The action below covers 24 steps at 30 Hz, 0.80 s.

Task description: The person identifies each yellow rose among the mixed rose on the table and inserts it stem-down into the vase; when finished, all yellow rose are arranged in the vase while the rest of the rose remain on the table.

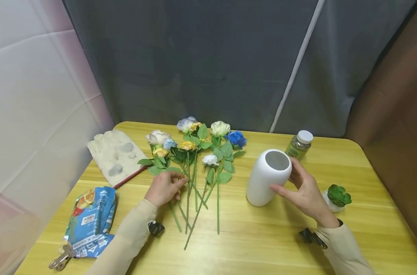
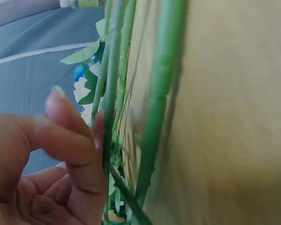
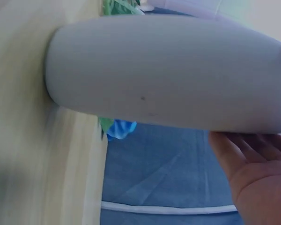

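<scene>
Grey curtain cloth hangs behind a yellow wooden table point(image 1: 270, 244), with a pale panel to the left and brown board to the right. Head view: artificial flowers point(image 1: 194, 152) lie loose across the table's middle, a work glove point(image 1: 116, 156) and a printed packet point(image 1: 91, 217) to their left. The left hand point(image 1: 165, 188) rests on the stems, fingers curled about them. The right hand point(image 1: 306, 193) cups the upright white vase point(image 1: 267, 177), right of the flowers; a white-capped jar point(image 1: 299, 144) and a small potted succulent point(image 1: 337, 196) stand nearby. Left wrist view: fingers point(image 2: 68, 136) press a green stem point(image 2: 111, 93) lying along the tabletop. Right wrist view: the vase point(image 3: 168, 75) stands on the wood, the palm point(image 3: 257, 173) against its side.
</scene>
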Tool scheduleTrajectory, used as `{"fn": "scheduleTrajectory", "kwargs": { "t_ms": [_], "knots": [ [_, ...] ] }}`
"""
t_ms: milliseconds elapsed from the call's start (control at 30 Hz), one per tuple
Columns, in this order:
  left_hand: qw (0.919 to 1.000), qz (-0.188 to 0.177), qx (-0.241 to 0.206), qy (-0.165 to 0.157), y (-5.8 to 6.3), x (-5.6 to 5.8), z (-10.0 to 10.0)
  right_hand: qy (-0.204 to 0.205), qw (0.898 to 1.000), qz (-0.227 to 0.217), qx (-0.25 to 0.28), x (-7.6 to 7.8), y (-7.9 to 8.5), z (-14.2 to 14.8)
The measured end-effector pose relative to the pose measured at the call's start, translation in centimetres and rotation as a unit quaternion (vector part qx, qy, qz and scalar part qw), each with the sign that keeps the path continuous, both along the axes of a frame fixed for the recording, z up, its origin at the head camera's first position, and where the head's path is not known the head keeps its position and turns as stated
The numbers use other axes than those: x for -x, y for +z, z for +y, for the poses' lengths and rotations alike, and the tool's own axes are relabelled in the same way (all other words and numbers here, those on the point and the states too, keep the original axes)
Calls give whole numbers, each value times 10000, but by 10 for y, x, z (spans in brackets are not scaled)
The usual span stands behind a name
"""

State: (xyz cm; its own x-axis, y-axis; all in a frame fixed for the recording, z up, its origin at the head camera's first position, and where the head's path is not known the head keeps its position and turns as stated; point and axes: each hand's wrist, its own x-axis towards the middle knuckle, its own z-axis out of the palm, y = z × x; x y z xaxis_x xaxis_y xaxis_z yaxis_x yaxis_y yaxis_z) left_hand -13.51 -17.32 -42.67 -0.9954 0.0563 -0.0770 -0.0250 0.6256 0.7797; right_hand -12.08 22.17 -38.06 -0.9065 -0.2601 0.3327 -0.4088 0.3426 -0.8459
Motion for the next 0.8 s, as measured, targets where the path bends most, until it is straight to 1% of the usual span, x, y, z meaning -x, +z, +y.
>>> {"fn": "scheduleTrajectory", "kwargs": {
  "t_ms": [133, 300, 433, 533, 600, 800],
  "knots": [
    [9995, -276, -128, 55, -2, 7, 0, 22, 10000, 39, -48, 1, 2, 1],
    [9983, -512, -211, 170, -4, 12, 3, 28, 9999, 58, -87, 1, 1, 2],
    [9987, -466, -183, 118, -4, 12, 3, -5, 9999, 80, -137, 0, 1, 2],
    [9991, -401, -135, 2, -3, 12, 3, -32, 9998, 68, -175, -1, 2, 2],
    [9989, -422, -216, -24, -3, 12, 3, -38, 9998, 42, -185, -1, 2, 2],
    [9971, -530, -542, 56, -1, 11, 1, -58, 9997, -33, -240, -1, 1, 2]
  ]
}}
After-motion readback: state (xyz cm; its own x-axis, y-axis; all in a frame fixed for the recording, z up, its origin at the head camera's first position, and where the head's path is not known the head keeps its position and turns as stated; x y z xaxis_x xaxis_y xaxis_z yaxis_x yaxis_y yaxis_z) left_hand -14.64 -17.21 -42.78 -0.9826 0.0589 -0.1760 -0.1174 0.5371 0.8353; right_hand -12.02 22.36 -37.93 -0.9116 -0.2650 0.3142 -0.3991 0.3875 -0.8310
